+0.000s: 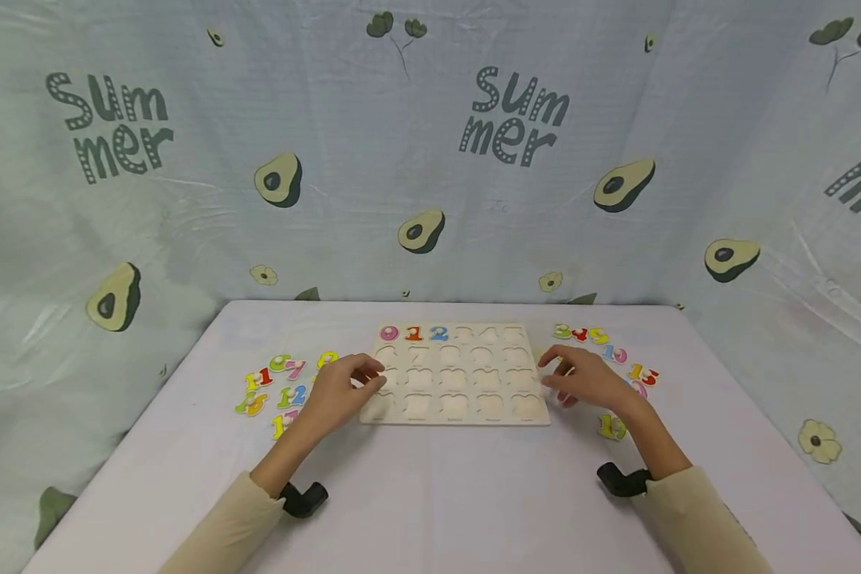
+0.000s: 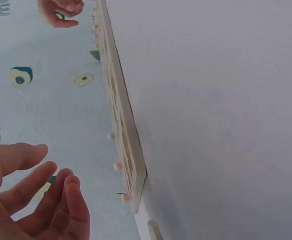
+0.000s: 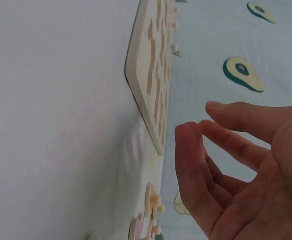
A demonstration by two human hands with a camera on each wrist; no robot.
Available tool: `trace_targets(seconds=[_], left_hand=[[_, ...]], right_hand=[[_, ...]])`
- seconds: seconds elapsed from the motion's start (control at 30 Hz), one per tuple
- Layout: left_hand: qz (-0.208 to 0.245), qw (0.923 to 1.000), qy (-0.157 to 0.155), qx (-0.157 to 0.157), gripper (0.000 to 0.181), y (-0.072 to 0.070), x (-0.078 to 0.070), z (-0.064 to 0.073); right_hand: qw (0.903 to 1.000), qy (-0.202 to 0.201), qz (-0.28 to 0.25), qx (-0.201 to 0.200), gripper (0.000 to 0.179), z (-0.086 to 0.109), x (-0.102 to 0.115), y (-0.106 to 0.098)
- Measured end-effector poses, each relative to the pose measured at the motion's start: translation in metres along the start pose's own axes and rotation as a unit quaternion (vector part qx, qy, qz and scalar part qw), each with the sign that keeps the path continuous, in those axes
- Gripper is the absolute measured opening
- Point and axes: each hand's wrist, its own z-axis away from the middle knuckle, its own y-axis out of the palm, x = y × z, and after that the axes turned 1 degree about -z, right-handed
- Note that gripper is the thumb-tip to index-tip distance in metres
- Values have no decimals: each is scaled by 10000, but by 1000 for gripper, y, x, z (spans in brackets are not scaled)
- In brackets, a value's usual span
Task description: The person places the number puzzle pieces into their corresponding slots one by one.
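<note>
A wooden number puzzle board [image 1: 435, 383] lies flat on the table, rows of shallow recesses across it. In its top row sit a pink 0 [image 1: 389, 333], a red-orange 1 [image 1: 414, 333] and a blue 2 [image 1: 439, 333]; the other recesses in view are bare. My left hand [image 1: 344, 389] hovers at the board's left edge, fingers loosely bent, thumb apart from the fingertips, holding nothing. On the opposite side, my right hand [image 1: 581, 376] hangs by the right edge, also relaxed and holding nothing. Both wrist views show bare fingers above the board's level.
Loose number pieces with small knobs lie left of the board, among them an 11 [image 1: 258, 379] and a 12 [image 1: 292, 395]. More are scattered to the right, including a green 3 [image 1: 562, 331], a 10 [image 1: 615, 353] and a yellow-green piece [image 1: 612, 426]. A printed cloth [image 1: 330, 255] hangs behind the table.
</note>
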Motion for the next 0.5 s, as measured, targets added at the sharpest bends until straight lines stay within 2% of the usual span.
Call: trace_targets(seconds=[0.1,0.27,0.5], left_hand=[[-12,9998,-198,72,19,0,6,4],[-20,9962,-788,366,25,1,12,7],[-213,9882,-1305,767,34,2,16,9]], right_hand=[[9997,-37,-55,-228,34,-1,-1,-8],[9983,-49,17,-572,33,-7,-7,-21],[9959,-8,189,-890,36,-32,-6,-42]])
